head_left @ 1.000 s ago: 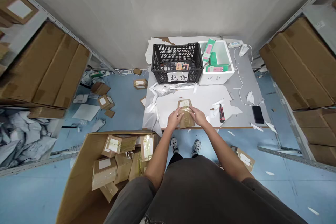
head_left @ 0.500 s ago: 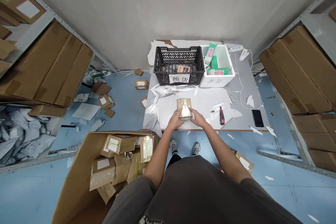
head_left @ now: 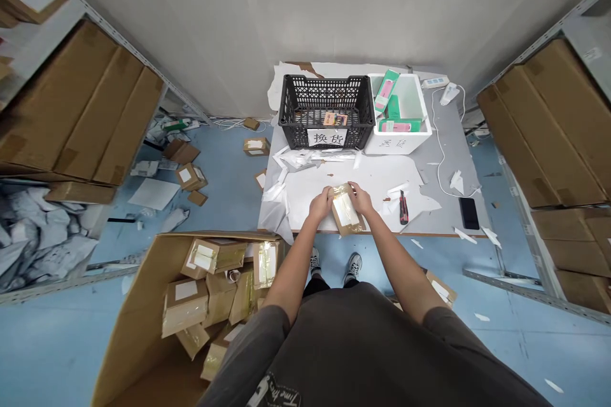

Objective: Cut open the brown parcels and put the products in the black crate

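a small box [head_left: 344,211] is between the two hands. it is of brown cardboard, longer than it is wide, and shiny tape with a slightly yellow colour covers it. on the face which looks upward there is a white label, long and narrow, lying along the length of the box. the box does not stand straight: its near end is turned a little toward the right.

the left hand [head_left: 321,203] holds the far left side, and the right hand [head_left: 361,198] holds the far right corner. both hands are partly closed around the box, with the fingers bent, and they hold nothing else that i can see. most of the box comes out from between the hands toward the body, and its near end reaches the near edge of the tabletop [head_left: 459,154]. i cannot tell if the box is resting there or is lifted.

to the right of the right hand lies a red and black cutter [head_left: 403,208], and farther right a phone [head_left: 469,213]. beyond the hands stand a black crate [head_left: 358,138] and a white tub [head_left: 419,142]. near the left forearm, a big carton [head_left: 138,292] contains more taped parcels [head_left: 186,308].
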A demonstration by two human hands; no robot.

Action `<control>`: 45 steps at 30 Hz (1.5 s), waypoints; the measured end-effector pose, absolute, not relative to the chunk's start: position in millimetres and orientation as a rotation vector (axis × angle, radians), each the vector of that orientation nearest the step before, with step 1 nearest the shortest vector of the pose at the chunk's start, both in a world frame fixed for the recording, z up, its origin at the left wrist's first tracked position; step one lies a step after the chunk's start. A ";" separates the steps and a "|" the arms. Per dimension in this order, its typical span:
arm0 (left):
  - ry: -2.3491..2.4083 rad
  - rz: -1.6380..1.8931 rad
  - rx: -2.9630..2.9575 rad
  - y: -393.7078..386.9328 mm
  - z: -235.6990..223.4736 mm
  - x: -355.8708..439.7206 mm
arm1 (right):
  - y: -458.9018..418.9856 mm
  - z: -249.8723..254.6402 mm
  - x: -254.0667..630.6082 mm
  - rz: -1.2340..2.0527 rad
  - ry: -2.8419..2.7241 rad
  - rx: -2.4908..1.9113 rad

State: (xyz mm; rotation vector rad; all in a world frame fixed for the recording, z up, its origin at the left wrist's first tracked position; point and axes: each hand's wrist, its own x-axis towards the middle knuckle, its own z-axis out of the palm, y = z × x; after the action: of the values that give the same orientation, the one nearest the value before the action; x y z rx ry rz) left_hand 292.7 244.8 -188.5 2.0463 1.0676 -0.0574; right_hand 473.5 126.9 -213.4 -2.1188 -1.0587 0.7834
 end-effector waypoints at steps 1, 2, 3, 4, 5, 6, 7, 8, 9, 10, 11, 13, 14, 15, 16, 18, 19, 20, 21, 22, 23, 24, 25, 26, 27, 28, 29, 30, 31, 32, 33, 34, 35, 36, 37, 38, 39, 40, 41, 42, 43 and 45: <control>1.101 -0.070 2.014 247.9 -191.2 299.5 | 130.9 -218.6 475.5 0.836 -1.029 -2.115; 1.123 -0.073 1.985 249.2 -193.7 304.1 | 132.0 -223.3 477.1 0.885 -1.010 -2.101; 1.128 -0.062 1.967 248.5 -195.9 305.9 | 129.7 -227.1 478.5 0.921 -1.000 -2.087; 1.121 -0.039 1.965 245.6 -197.4 304.9 | 124.0 -229.7 479.8 0.941 -0.996 -2.081; 1.113 -0.010 1.978 240.3 -198.3 301.4 | 115.3 -230.9 480.7 0.945 -0.999 -2.085; 1.110 0.016 1.998 232.4 -198.6 295.9 | 104.1 -231.1 481.2 0.939 -1.016 -2.093; 1.108 0.034 2.028 222.0 -198.6 289.3 | 91.2 -230.4 480.7 0.929 -1.047 -2.103; 1.117 0.025 2.049 209.5 -198.6 282.5 | 77.4 -229.2 478.8 0.928 -1.091 -2.113; 1.122 -0.023 2.065 195.5 -199.0 276.5 | 63.7 -228.1 475.4 0.938 -1.156 -2.113; 1.117 -0.094 2.083 180.7 -199.8 271.9 | 51.2 -227.3 470.2 0.958 -1.224 -2.104; 1.101 -0.161 2.105 166.3 -201.1 269.0 | 40.5 -227.0 463.4 1.000 -1.276 -2.102; 1.091 -0.229 2.147 142.7 -205.4 268.7 | 26.7 -228.1 447.3 1.083 -1.295 -2.153; 1.099 -0.219 2.159 135.2 -208.1 270.4 | 23.9 -229.3 439.4 1.084 -1.270 -2.209; 1.101 -0.198 2.169 130.9 -210.8 272.5 | 23.3 -230.7 432.4 1.071 -1.237 -2.268; 1.098 -0.168 2.173 129.8 -213.5 274.5 | 24.6 -232.2 427.0 1.039 -1.207 -2.317; 1.066 -0.111 2.169 134.7 -218.3 276.5 | 30.0 -235.1 421.0 0.967 -1.193 -2.364; 1.046 -0.089 2.161 139.1 -220.4 276.1 | 33.0 -236.5 420.1 0.939 -1.206 -2.366; 1.031 -0.068 2.150 143.7 -222.5 275.1 | 35.6 -237.8 420.0 0.917 -1.224 -2.366; 1.017 -0.047 2.138 147.8 -224.4 273.7 | 37.4 -239.2 420.3 0.900 -1.239 -2.369; 1.004 -0.028 2.128 151.0 -226.4 272.2 | 38.6 -240.6 420.6 0.887 -1.246 -2.378; 0.994 -0.014 2.119 153.1 -228.3 270.9 | 38.9 -242.0 420.7 0.875 -1.246 -2.389; 0.986 -0.002 2.111 154.1 -230.2 269.9 | 38.6 -243.2 420.3 0.861 -1.243 -2.394; 0.982 0.012 2.102 154.2 -232.0 269.3 | 37.9 -244.0 419.3 0.843 -1.240 -2.391; 0.981 0.029 2.091 153.8 -233.8 268.9 | 37.0 -244.3 417.6 0.819 -1.237 -2.383; 0.978 0.053 2.076 153.3 -235.5 268.7 | 36.1 -243.9 415.0 0.789 -1.237 -2.368; 0.971 0.083 2.058 153.0 -237.3 268.4 | 35.7 -242.9 411.4 0.752 -1.241 -2.349; 0.962 0.118 2.036 153.3 -239.3 267.9 | 35.9 -241.1 406.8 0.707 -1.250 -2.327; 0.953 0.156 2.007 154.3 -241.5 266.9 | 37.0 -238.7 401.0 0.654 -1.265 -2.302; 0.951 0.197 1.972 156.1 -244.2 265.2 | 39.1 -236.2 394.2 0.597 -1.289 -2.273; 0.957 0.236 1.928 158.8 -247.3 263.0 | 42.1 -233.6 386.6 0.544 -1.321 -2.242; 0.972 0.272 1.873 162.0 -250.9 260.0 | 45.8 -231.6 378.6 0.502 -1.362 -2.211; 0.992 0.294 1.811 165.6 -255.0 256.2 | 49.8 -230.2 370.8 0.479 -1.410 -2.183; 1.013 0.298 1.745 169.3 -259.4 251.8 | 53.7 -229.9 363.6 0.482 -1.465 -2.157; 1.038 0.281 1.685 172.6 -263.9 246.7 | 57.0 -230.6 357.8 0.512 -1.520 -2.136; 1.069 0.249 1.641 175.4 -268.1 241.1 | 59.1 -232.4 354.0 0.560 -1.562 -2.125; 1.108 0.208 1.617 177.4 -271.8 235.4 | 59.8 -235.1 352.4 0.611 -1.580 -2.128; 1.153 0.172 1.618 178.6 -274.7 229.8 | 58.9 -238.5 353.3 0.653 -1.570 -2.148; 1.192 0.148 1.645 179.0 -276.5 224.9 | 56.5 -242.2 356.3 0.676 -1.525 -2.190; 1.210 0.140 1.697 178.6 -277.1 221.2 | 53.1 -246.0 361.1 0.680 -1.452 -2.248; 1.198 0.140 1.764 177.6 -276.5 219.1 | 49.3 -249.8 367.0 0.673 -1.366 -2.310; 1.165 0.140 1.839 176.2 -274.9 218.9 | 45.6 -253.3 373.3 0.670 -1.283 -2.363; 1.100 0.099 1.973 173.3 -269.4 223.9 | 40.7 -259.3 384.1 0.716 -1.183 -2.402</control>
State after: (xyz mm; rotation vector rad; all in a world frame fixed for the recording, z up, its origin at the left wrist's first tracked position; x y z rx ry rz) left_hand 223.9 173.3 -269.4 1.9732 1.0996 0.0987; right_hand 384.1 40.7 -259.3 -2.4024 -1.1829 0.7162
